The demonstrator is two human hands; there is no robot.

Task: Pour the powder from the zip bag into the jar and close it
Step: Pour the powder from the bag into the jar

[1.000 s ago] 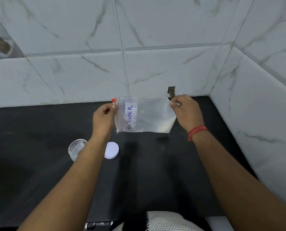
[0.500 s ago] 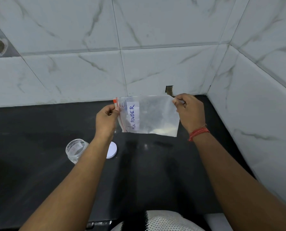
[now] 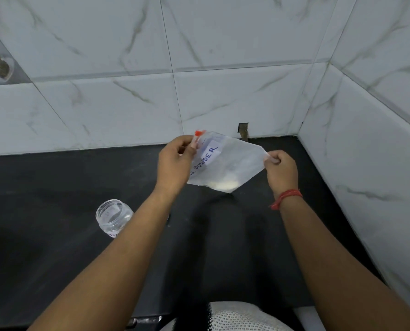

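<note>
Pinching bag (image 3: 225,163) corners, left hand (image 3: 175,161) at slider, right hand (image 3: 281,170) opposite; powder (image 3: 224,184) risking spilling beside jar (image 3: 113,217) if tilting early.

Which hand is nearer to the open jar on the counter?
Left. The left hand grips the zip bag above and to the right of the jar, its forearm passing right beside it. The right hand pinches the bag's far corner, farther away.

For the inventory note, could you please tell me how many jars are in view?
1. The jar stands open on the black counter, just left of the left forearm and nearer the camera than the bag. Another could be hidden behind the arms.
</note>
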